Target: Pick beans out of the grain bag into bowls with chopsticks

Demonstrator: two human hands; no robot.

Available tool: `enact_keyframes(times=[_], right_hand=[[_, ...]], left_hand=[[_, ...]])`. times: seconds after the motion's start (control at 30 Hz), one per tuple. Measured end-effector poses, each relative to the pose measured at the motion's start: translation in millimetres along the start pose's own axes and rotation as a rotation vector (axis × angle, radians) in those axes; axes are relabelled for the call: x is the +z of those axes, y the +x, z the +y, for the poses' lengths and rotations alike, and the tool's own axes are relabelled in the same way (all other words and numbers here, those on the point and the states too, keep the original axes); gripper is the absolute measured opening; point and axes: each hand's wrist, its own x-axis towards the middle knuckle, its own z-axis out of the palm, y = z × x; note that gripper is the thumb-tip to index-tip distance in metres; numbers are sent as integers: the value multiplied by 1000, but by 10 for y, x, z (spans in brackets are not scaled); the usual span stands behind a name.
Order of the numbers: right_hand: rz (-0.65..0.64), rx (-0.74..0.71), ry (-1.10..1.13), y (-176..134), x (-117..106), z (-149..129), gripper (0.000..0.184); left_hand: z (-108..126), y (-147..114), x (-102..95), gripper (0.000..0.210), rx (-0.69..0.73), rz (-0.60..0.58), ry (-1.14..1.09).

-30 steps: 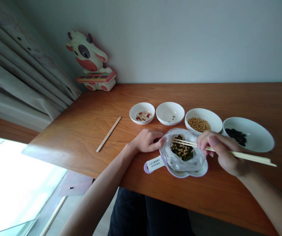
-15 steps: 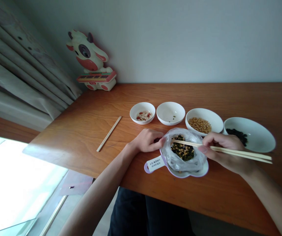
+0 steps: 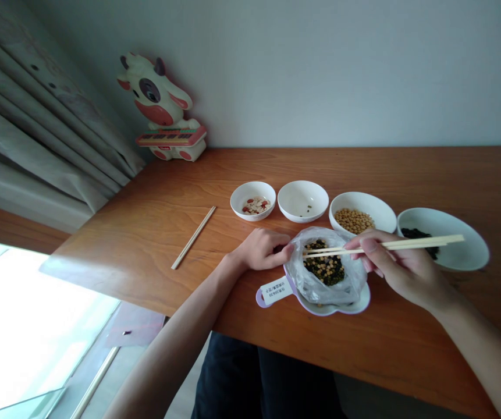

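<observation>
My left hand has its fingers closed on the left edge of a clear plastic bag. The bag lies opened in a white dish with a lilac rim and a labelled handle. Inside it is a mix of yellow and dark beans. A pair of pale wooden chopsticks is gripped in my right hand, at the bag's right side. Their tips are slightly apart over the left part of the mix; I cannot make out a bean between them.
Behind the bag stand four white bowls: one with red and pale pieces, one with a few green beans, one with yellow beans, one with black beans. Spare chopsticks lie left; a cow toy stands behind.
My right hand has turned, so the chopsticks' back ends are higher and their tips have spread apart a little. My left hand and the bag have stayed put.
</observation>
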Motion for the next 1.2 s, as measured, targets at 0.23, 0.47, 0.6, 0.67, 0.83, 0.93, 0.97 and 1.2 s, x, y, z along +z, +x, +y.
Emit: enact_keyframes(times=[0.23,0.47,0.6,0.67,0.83,0.93,0.97,1.2], right_hand=[[49,-21,107,-22,-73,65,40],[27,-80,-11,6,-146,102,38],[-1,-92,-43,2,-137,99,38],[-11,-78,-50,-9,-146,108,38],[-37,8,-29,-23,-193,148,35],[-69,58,19,-16,-216,135,36],[-88,78,48,-12,-225,123,37],[-155,143,206,5,-329,92,41]], left_hand=[[9,-4,-2,47,-12,-1,-7],[16,-2,-6,46,-5,6,-12],[11,-5,-3,48,-6,12,4],[11,-6,-3,49,-1,15,12],[15,-6,-6,49,-5,10,4],[15,-7,-6,48,-4,12,1],[15,-8,-5,48,-1,12,1],[17,-2,-3,49,0,19,10]])
